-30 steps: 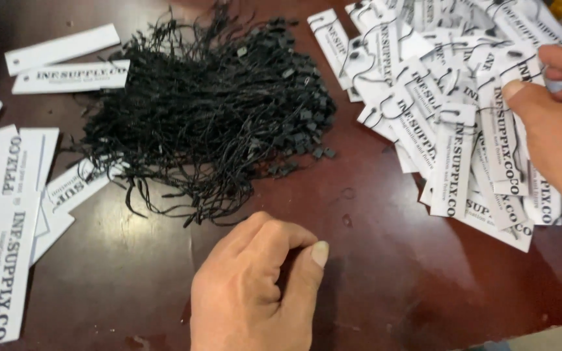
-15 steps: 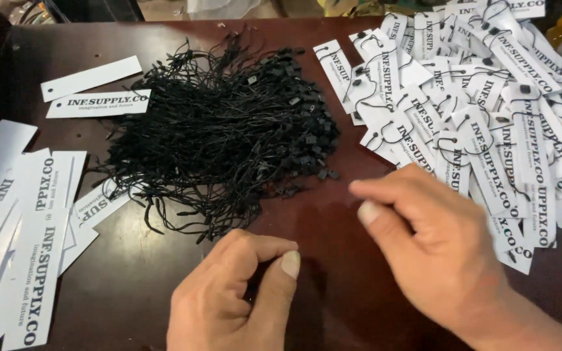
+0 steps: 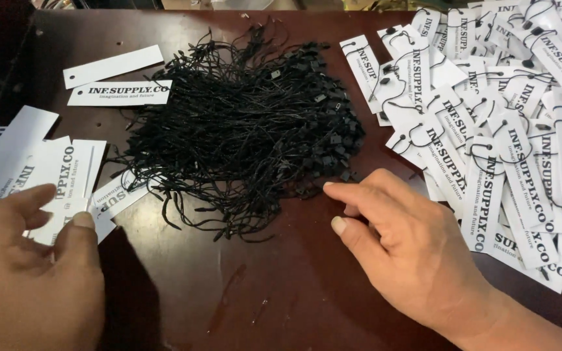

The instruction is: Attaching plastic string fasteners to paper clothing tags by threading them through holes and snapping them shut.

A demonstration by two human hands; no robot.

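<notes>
A dark brown table (image 3: 261, 292) holds everything here. In the middle, toward the far edge, lies a big messy pile of black strings (image 3: 248, 130) with little black clips on them.

The right hand (image 3: 411, 247) rests on the table near the near edge, just beside the pile. Its fingers (image 3: 352, 192) are spread a little and point at the strings. The fingertips are very close to the pile's loose ends, but the hand is not pinching anything.

The left hand (image 3: 27, 260) is at the near left corner. Its fingers are loosely open and they lie on a heap of white paper tags (image 3: 34, 169) with black letters. I cannot tell if it grips one.

Two more white tags (image 3: 115, 78) lie alone by the far left corner. On the right side, a large heap of strung tags (image 3: 502, 123) covers the table all the way to the right edge. Those already have black strings looped through them. Nothing sits between the right hand and the string pile.
</notes>
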